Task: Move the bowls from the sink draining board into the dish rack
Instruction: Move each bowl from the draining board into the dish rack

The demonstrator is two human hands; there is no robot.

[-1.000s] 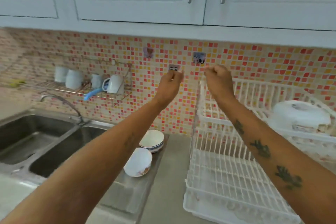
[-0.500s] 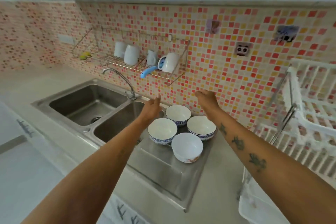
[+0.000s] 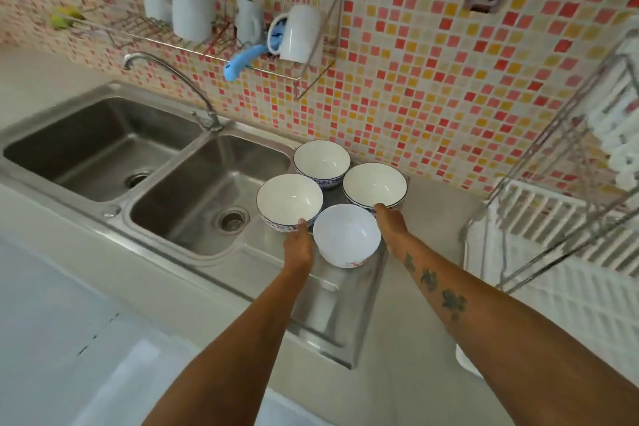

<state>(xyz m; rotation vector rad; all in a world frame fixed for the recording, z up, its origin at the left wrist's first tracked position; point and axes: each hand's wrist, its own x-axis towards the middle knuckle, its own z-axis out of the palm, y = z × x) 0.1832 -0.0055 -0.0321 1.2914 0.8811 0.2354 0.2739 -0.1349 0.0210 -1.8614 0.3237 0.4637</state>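
Observation:
Several bowls stand upright in a cluster on the steel draining board (image 3: 321,308) right of the sink. The back bowl (image 3: 321,159), left bowl (image 3: 289,199) and right bowl (image 3: 375,185) have blue-patterned outsides. The front bowl (image 3: 345,235) is plain white. My left hand (image 3: 299,247) lies at the front bowl's left side, its fingertip at the left bowl's near rim. My right hand (image 3: 392,226) lies at the front bowl's right side, its fingertip at the right bowl's near rim. Neither hand has lifted anything. The white dish rack (image 3: 553,252) stands at the right.
A double steel sink (image 3: 155,162) with a curved tap (image 3: 166,66) lies left of the bowls. A wire wall shelf (image 3: 221,41) holds white mugs and a blue utensil. The dish rack has a metal frame (image 3: 539,162) on its left side.
My view has dropped from the wall cupboards to the sink. Both hands have come down from the tiled wall to the bowls on the draining board.

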